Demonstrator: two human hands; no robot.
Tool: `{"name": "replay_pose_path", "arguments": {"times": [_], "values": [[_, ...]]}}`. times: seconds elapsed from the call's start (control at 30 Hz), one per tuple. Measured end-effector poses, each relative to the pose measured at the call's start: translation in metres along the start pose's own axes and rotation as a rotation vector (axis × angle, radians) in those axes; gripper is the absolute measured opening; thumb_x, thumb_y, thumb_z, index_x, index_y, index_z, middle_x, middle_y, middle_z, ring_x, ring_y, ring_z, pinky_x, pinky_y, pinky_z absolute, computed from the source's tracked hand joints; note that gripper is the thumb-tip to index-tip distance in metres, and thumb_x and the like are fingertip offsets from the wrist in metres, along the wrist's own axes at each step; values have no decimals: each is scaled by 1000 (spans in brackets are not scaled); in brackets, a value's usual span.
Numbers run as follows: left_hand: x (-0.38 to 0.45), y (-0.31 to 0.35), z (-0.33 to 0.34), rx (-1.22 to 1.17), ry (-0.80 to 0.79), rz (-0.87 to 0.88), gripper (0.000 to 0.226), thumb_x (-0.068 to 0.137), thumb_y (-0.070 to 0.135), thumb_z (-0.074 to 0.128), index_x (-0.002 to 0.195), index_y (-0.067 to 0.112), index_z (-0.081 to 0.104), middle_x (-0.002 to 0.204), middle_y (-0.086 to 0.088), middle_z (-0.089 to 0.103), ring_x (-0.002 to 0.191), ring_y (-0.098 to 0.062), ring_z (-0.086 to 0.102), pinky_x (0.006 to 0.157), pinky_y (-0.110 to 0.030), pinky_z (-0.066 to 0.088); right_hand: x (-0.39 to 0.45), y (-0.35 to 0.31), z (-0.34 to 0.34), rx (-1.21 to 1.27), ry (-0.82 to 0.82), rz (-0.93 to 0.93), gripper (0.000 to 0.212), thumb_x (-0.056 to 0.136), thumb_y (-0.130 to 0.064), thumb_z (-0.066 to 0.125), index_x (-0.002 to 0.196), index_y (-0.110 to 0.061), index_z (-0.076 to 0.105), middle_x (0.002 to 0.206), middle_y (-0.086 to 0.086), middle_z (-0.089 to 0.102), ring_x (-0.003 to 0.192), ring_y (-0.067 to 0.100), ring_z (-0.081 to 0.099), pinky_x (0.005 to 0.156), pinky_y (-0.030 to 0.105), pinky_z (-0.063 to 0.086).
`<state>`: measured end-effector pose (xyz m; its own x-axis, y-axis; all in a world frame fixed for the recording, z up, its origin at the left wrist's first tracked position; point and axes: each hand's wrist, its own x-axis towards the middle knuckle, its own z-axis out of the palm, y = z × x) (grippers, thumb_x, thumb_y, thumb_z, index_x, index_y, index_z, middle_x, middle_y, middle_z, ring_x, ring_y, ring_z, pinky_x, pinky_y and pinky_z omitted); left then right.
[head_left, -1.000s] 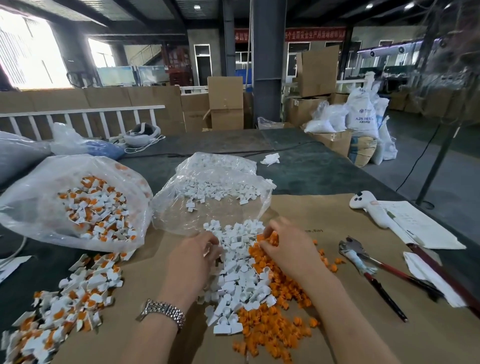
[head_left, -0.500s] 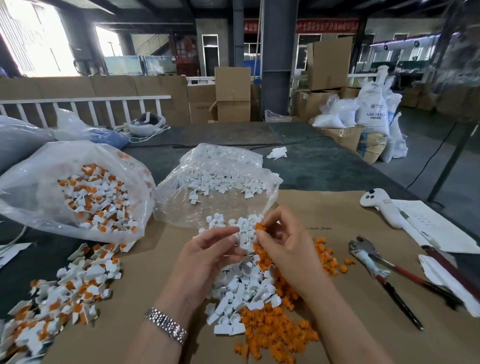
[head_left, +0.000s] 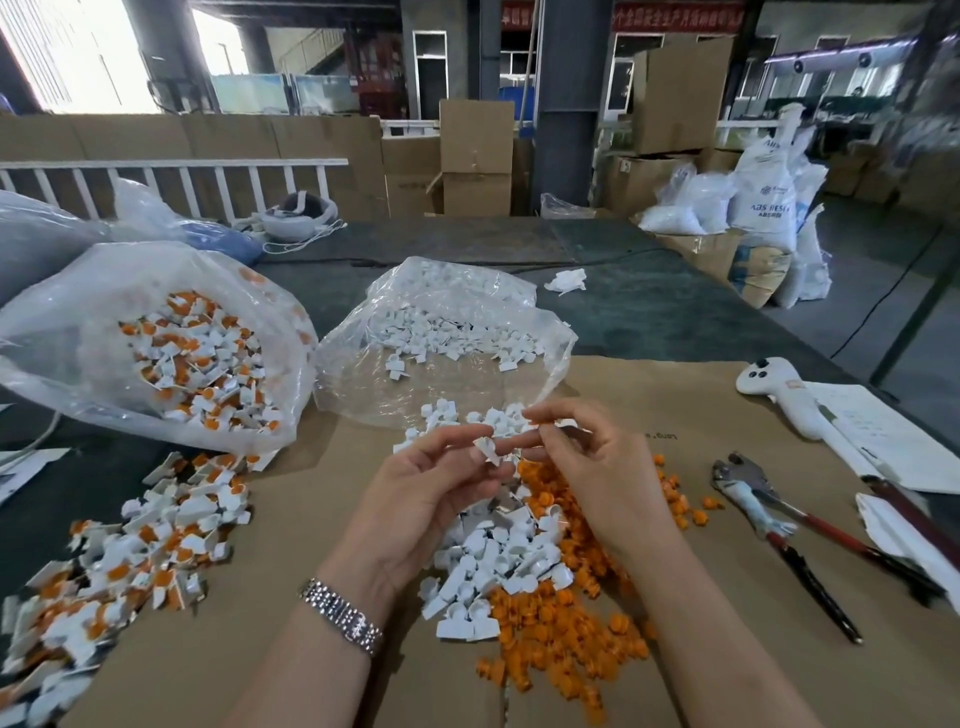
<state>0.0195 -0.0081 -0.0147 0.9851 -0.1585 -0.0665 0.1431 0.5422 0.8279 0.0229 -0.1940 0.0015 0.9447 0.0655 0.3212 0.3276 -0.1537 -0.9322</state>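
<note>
white clip sits pinched in the left grip.

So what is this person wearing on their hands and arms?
No gloves, no sleeves in view. The left hand has a silver metal link watch band at its wrist. The right hand wears nothing, and no rings show on either.
</note>
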Motion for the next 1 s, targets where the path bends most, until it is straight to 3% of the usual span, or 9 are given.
{"name": "replay_pose_path", "arguments": {"times": [0.13, 0.27, 0.43, 0.6, 0.77, 0.87, 1.0], "values": [[0, 1, -1, -67, -20, -41, 27, 82, -6, 67, 107, -7, 75, 116, -28, 71, 95, -33, 76, 74, -26, 63, 0, -1, -1, 64, 9, 35, 8, 97, -17, 66, 102, -22, 69, 92, -9, 78, 90, 7, 75, 83, 20, 58], [0, 1, -1, -38, -38, -40, 27, 83, -3, 67, 109, -3, 76, 112, -26, 72, 94, -32, 76, 74, -26, 63, 1, -3, -5, 29, 19, -26, 8, 88, -19, 76, 93, -25, 77, 105, -10, 72, 100, 3, 68, 87, 16, 53], [-1, 1, 0, 53, -88, -8, 30, 81, 6, 72, 110, -1, 77, 108, -24, 74, 89, -25, 76, 72, -23, 61, -3, -8, -4, 98, -80, 1, 10, 85, -20, 77, 95, -22, 80, 88, -2, 78, 83, 12, 74, 77, 19, 57], [-2, 2, -1, 51, -83, 4, 28, 80, 5, 73, 107, 2, 79, 105, -22, 75, 85, -25, 77, 70, -23, 61, -5, -8, -1, -149, -67, -88, 10, 91, -18, 73, 97, -25, 77, 89, -12, 73, 85, 8, 69, 77, 22, 56], [-2, -1, 0, 83, -58, 68, 24, 81, 3, 74, 104, 2, 79, 108, -24, 75, 90, -30, 77, 76, -25, 61, -7, -8, 4, -257, -33, -161, 7, 91, -19, 73, 95, -25, 76, 86, -16, 70, 83, 7, 66, 70, 17, 52], [-4, -2, 2, 193, -9, 149, 22, 80, 10, 78, 102, 10, 81, 106, -20, 77, 95, -31, 76, 81, -26, 60, -7, -4, 7, -330, 22, -174, 2, 91, -24, 73, 91, -26, 72, 82, -15, 68, 77, 8, 65, 66, 23, 54], [-9, -2, 6, 448, 68, 246, 18, 84, 16, 79, 100, 23, 82, 102, -6, 80, 97, -24, 77, 82, -24, 60, -7, 1, 13, -299, 40, -53, 8, 92, -33, 71, 85, -29, 69, 69, -7, 67, 58, 12, 61, 57, 38, 56]]}}
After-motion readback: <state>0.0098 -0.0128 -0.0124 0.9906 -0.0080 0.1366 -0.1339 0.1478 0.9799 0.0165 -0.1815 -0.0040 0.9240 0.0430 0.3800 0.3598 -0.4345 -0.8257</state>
